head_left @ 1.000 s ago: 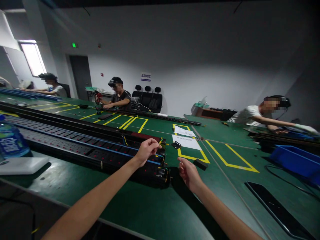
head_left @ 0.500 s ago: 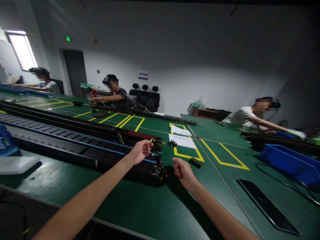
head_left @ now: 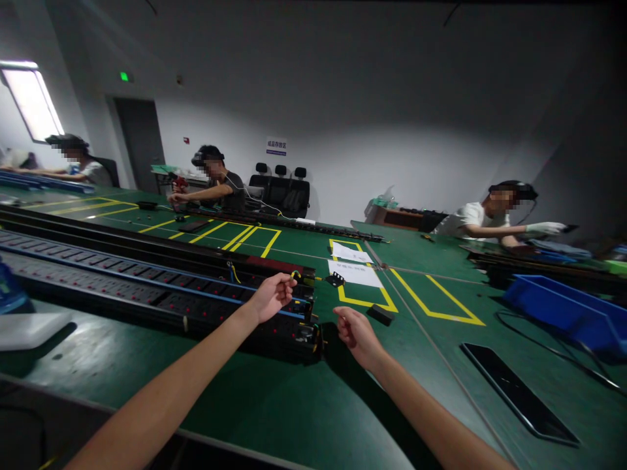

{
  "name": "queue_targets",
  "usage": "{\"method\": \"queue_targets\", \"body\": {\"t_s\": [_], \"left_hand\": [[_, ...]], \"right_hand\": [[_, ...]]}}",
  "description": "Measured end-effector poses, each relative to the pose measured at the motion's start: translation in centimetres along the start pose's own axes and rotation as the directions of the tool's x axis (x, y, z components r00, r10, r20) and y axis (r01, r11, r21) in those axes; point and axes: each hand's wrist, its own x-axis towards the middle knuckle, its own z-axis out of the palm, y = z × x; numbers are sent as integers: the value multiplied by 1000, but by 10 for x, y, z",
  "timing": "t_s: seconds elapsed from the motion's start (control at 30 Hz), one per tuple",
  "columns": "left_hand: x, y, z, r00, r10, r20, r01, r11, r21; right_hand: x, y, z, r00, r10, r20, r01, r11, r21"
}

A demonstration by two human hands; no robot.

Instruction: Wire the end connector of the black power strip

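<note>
My left hand (head_left: 271, 297) is closed in a pinch above the ends of several long black power strips (head_left: 196, 305) with rows of sockets and red dots. A yellow-green wire (head_left: 295, 275) curls right at its fingertips; whether they grip it I cannot make out. To the right, past the strip ends, my right hand (head_left: 358, 334) hovers over the table with fingers curled and thumb against forefinger; what it holds, if anything, is hidden. Between and beyond the hands lies a small black bracket with holes (head_left: 336, 279). A black block (head_left: 380, 314) rests beside the right hand.
Printed sheets (head_left: 356, 273) lie within yellow tape on the green table (head_left: 274, 405). At right are a phone (head_left: 519, 391), a cable and a blue bin (head_left: 563, 313). A bottle (head_left: 12, 290) and white block (head_left: 34, 331) stand left. Three co-workers sit across the table.
My hands hold nearly the same pose; the whole view has shifted slightly. The co-worker at right has raised a gloved hand, now with a dark piece in it.
</note>
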Motion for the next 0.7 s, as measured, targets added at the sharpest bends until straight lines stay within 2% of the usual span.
{"method": "queue_targets", "body": {"t_s": [0.37,0.7], "left_hand": [[2,2,-3,999,-27,38,27,1000,3],[2,2,-3,999,-23,28,23,1000,1]], "right_hand": [[-1,-2,1,1000,2,15,-1,1000,-26],[-3,-4,2,999,-2,34,2,1000,-13]]}}
